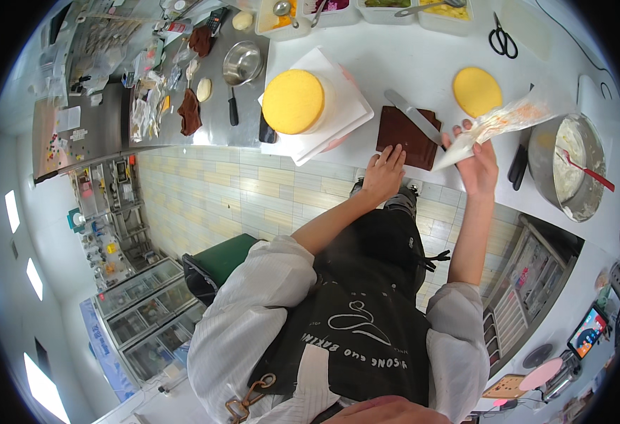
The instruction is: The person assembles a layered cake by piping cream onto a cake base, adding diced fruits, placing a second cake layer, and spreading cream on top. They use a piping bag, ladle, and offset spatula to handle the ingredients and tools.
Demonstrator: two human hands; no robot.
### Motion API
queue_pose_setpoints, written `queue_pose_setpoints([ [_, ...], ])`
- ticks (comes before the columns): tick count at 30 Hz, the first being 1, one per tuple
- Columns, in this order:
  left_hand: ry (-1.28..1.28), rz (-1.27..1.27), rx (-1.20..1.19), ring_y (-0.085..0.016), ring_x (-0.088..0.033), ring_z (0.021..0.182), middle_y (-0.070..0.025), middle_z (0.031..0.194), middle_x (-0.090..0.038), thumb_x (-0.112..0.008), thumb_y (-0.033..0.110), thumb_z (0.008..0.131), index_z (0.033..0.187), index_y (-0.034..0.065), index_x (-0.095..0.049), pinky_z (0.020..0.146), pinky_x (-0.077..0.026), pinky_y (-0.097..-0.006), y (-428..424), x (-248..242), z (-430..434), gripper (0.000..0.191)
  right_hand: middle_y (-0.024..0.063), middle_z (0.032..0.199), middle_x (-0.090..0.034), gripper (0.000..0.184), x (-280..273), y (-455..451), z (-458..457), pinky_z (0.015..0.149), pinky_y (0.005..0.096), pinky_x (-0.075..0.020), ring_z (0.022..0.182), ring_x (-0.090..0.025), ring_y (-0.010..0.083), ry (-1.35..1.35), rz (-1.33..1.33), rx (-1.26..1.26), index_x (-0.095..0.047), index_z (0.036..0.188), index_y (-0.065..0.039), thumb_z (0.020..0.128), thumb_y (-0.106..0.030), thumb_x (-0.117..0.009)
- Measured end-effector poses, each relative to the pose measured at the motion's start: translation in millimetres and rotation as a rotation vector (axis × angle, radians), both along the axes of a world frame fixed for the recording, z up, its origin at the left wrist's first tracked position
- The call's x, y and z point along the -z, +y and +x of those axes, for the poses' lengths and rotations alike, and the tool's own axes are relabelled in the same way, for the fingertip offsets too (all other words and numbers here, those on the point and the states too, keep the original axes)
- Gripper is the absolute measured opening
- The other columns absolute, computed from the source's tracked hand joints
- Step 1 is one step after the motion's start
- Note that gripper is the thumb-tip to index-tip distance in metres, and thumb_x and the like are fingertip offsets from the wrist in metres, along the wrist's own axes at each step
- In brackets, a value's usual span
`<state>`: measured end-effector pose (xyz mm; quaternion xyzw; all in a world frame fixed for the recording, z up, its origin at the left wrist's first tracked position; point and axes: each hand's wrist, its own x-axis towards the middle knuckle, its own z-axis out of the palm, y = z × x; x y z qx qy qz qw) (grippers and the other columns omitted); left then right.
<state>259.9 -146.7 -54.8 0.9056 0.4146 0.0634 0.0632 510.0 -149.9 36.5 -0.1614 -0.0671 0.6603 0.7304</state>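
Observation:
My left hand [385,172] rests with spread fingers on the near edge of a folded brown cloth [402,138]. A metal spatula [416,117] lies across that cloth. In my right hand [477,164] is a piping bag [506,119] with white and some orange filling, its tip pointing down to the left. Beyond the right hand lies a flat yellow cake layer [477,91]. To the left, a round yellow cake [293,102] sits on a stand over white paper. A metal bowl of white cream [580,164] with a red-handled utensil stands at the right.
Containers of fillings [336,13] with spoons line the far edge. Black scissors [502,42] lie at the far right. A black-handled tool [518,167] is beside the cream bowl. A steel bowl [242,63] and a black-handled knife [233,108] lie on the left steel counter.

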Motion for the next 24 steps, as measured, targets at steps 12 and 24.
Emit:
queue_pose_setpoints([
  [12, -0.831, -0.983, -0.860, -0.016, -0.069, 0.095, -0.0098, 0.107, -0.076, -0.064, 0.017, 0.100, 0.117, 0.0013, -0.073, 0.088, -0.053, -0.0300, -7.4, -68.0, -194.4, 0.025, 0.0024, 0.097, -0.066, 0.035, -35.6, 47.0, -113.7, 0.118, 0.0495, -0.0313, 0.101, -0.060, 0.0177, 0.487, 0.037, 0.207, -0.062, 0.134, -0.015, 0.100, -0.020, -0.054],
  [24, -0.162, 0.063, 0.152, -0.039, -0.032, 0.148, -0.0116, 0.161, -0.037, -0.055, 0.042, 0.100, 0.149, 0.0204, -0.050, 0.117, -0.027, -0.0614, 157.6, -176.2, -180.6, 0.055, 0.0054, 0.114, -0.067, 0.036, -17.1, 34.7, -181.2, 0.112, 0.0450, -0.0373, 0.108, -0.059, 0.0185, 0.373, 0.074, 0.196, -0.063, 0.133, -0.012, 0.100, -0.023, -0.057],
])
